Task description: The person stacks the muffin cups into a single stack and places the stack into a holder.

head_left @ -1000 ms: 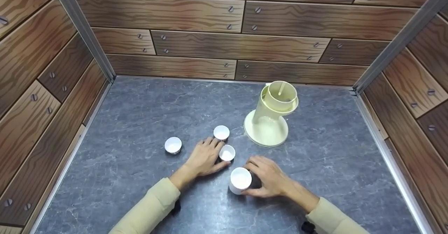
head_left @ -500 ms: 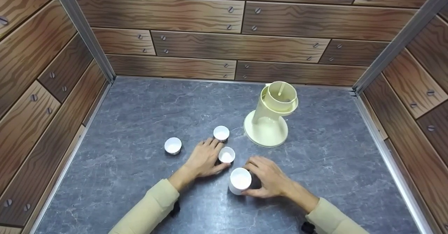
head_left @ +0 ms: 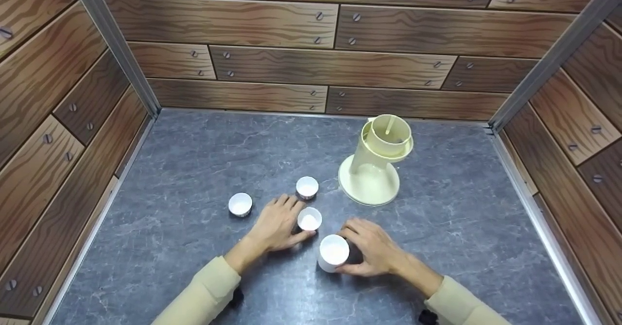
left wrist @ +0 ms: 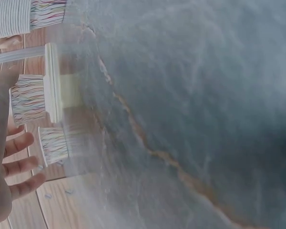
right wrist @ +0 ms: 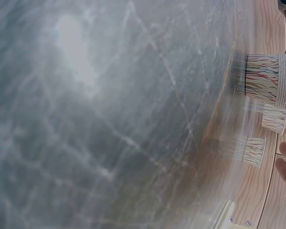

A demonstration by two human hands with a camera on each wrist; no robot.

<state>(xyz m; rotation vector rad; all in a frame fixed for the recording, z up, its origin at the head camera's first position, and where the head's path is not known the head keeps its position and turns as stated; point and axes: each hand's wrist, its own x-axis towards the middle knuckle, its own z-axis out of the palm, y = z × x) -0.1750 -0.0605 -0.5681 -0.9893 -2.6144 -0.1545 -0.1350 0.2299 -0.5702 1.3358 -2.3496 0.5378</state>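
Note:
In the head view my left hand (head_left: 278, 224) pinches a small white paper cup (head_left: 309, 219) between thumb and fingers. The left wrist view shows coloured wavy lines on that cup's side (left wrist: 27, 100); the other fingers stretch out. My right hand (head_left: 371, 247) grips a taller white stack of paper cups (head_left: 334, 252), upright on the table, thumb in front and fingers behind. Layered rims show on the stack (right wrist: 262, 78) in the right wrist view. Another paper cup (head_left: 307, 188) stands just beyond the left hand, and a further paper cup (head_left: 240, 205) stands left of it.
A pale yellow plastic stand (head_left: 371, 184) with a round base and a cylindrical top rises behind the right hand. The grey marbled table (head_left: 218, 145) is bordered by wood-patterned walls (head_left: 272, 62) and metal edge strips (head_left: 534, 218).
My left hand has shifted slightly left and towards me, and the small paper cup has moved along with it. The right hand and its stack stay about where they were.

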